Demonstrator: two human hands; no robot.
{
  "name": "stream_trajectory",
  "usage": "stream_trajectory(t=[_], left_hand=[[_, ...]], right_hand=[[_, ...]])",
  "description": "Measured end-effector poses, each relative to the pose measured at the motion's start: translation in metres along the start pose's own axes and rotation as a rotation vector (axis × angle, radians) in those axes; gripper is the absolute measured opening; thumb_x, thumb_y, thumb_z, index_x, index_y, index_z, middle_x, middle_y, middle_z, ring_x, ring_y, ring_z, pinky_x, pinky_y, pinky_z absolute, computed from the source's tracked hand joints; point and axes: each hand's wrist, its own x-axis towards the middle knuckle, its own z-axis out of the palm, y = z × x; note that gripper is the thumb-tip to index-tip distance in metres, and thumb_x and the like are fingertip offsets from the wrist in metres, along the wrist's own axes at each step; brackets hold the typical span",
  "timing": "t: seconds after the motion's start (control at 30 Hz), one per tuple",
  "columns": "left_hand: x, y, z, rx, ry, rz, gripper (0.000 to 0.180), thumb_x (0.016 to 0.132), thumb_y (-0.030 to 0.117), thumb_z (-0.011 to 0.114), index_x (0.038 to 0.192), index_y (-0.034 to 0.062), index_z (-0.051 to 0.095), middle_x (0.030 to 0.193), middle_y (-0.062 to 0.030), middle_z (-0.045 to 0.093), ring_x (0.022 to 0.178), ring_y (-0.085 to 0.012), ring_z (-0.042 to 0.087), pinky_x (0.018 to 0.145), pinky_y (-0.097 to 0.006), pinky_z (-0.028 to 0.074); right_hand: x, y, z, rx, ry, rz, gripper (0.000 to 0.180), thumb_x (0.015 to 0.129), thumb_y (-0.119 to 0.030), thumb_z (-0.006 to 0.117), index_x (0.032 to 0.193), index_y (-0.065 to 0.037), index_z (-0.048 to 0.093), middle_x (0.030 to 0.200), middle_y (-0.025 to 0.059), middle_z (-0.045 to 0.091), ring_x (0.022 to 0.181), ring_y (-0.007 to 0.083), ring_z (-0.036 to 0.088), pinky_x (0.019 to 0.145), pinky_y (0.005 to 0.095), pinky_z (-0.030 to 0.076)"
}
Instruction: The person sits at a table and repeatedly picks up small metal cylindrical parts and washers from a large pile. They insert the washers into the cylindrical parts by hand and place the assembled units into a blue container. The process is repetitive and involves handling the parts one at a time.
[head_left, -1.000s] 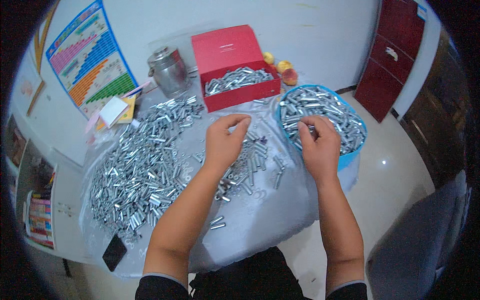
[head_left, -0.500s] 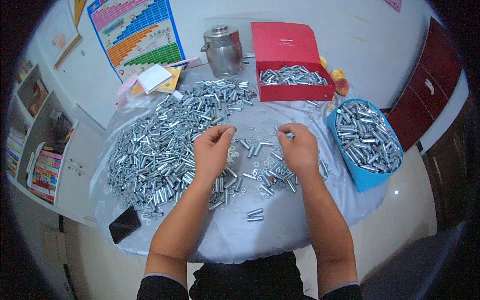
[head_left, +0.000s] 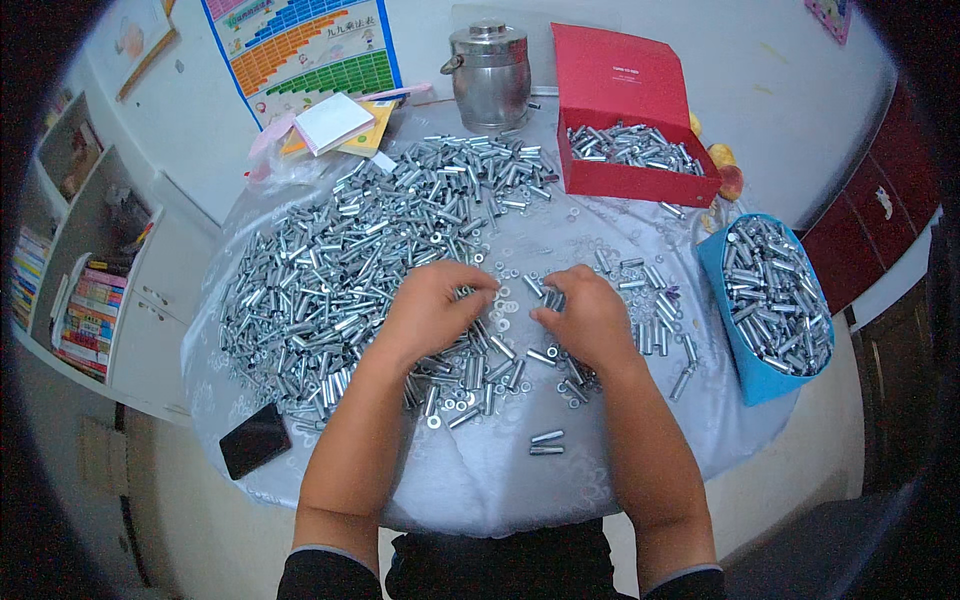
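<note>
Your left hand point(head_left: 430, 310) is bending its thumb and fingers toward each other above the flat rings point(head_left: 503, 305), and your right hand point(head_left: 592, 320) is curving around the shiny metal tubes point(head_left: 542, 357) near the middle of the table point(head_left: 470, 470). I cannot tell if your left hand is pinching something small, or if your right hand is gripping the tubes by its thumb or just hovering over them. Lots of tubes are lying in a big pile point(head_left: 330, 270) on your left, and more are filling the red box point(head_left: 640, 185) and the blue bin point(head_left: 760, 392) on your right. For careful handling, you are probably doing best when you are keeping your fingertips low and pinching gently around a tube's middle, because round sides could be rolling away. Loose rings are lying close by, so watching your fingertips is likely helping you touch only what you want. Your right hand is hiding some tubes under it, and the pile is covering its own bottom layers. The bin's wall is hiding how deep its tubes are going, and the smallest rings are looking too tiny to count.
</note>
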Motion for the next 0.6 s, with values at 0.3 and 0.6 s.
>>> stream_trajectory(t=[0.3, 0.6], left_hand=[[-0.005, -0.003, 0.004, 0.528, -0.29, 0.322, 0.019, 0.068, 0.016, 0.07, 0.085, 0.01, 0.07, 0.088, -0.0085, 0.064, 0.089, -0.0308, 0.057, 0.086, -0.041, 0.042], [-0.002, -0.002, 0.009, 0.543, -0.327, 0.282, 0.015, 0.067, 0.016, 0.068, 0.08, 0.0093, 0.067, 0.081, -0.0115, 0.063, 0.086, -0.0335, 0.056, 0.08, -0.044, 0.043]], right_hand=[[-0.007, 0.004, -0.002, 0.29, -0.064, -0.01, 0.047, 0.073, -0.005, 0.072, 0.119, -0.006, 0.061, 0.107, 0.0135, 0.062, 0.09, 0.0253, 0.062, 0.079, 0.0348, 0.051], [-0.005, 0.02, 0.0, 1.061, -0.212, 0.089, 0.049, 0.078, 0.009, 0.057, 0.126, 0.001, 0.054, 0.117, 0.0123, 0.063, 0.085, 0.0103, 0.059, 0.074, 0.0244, 0.051]])
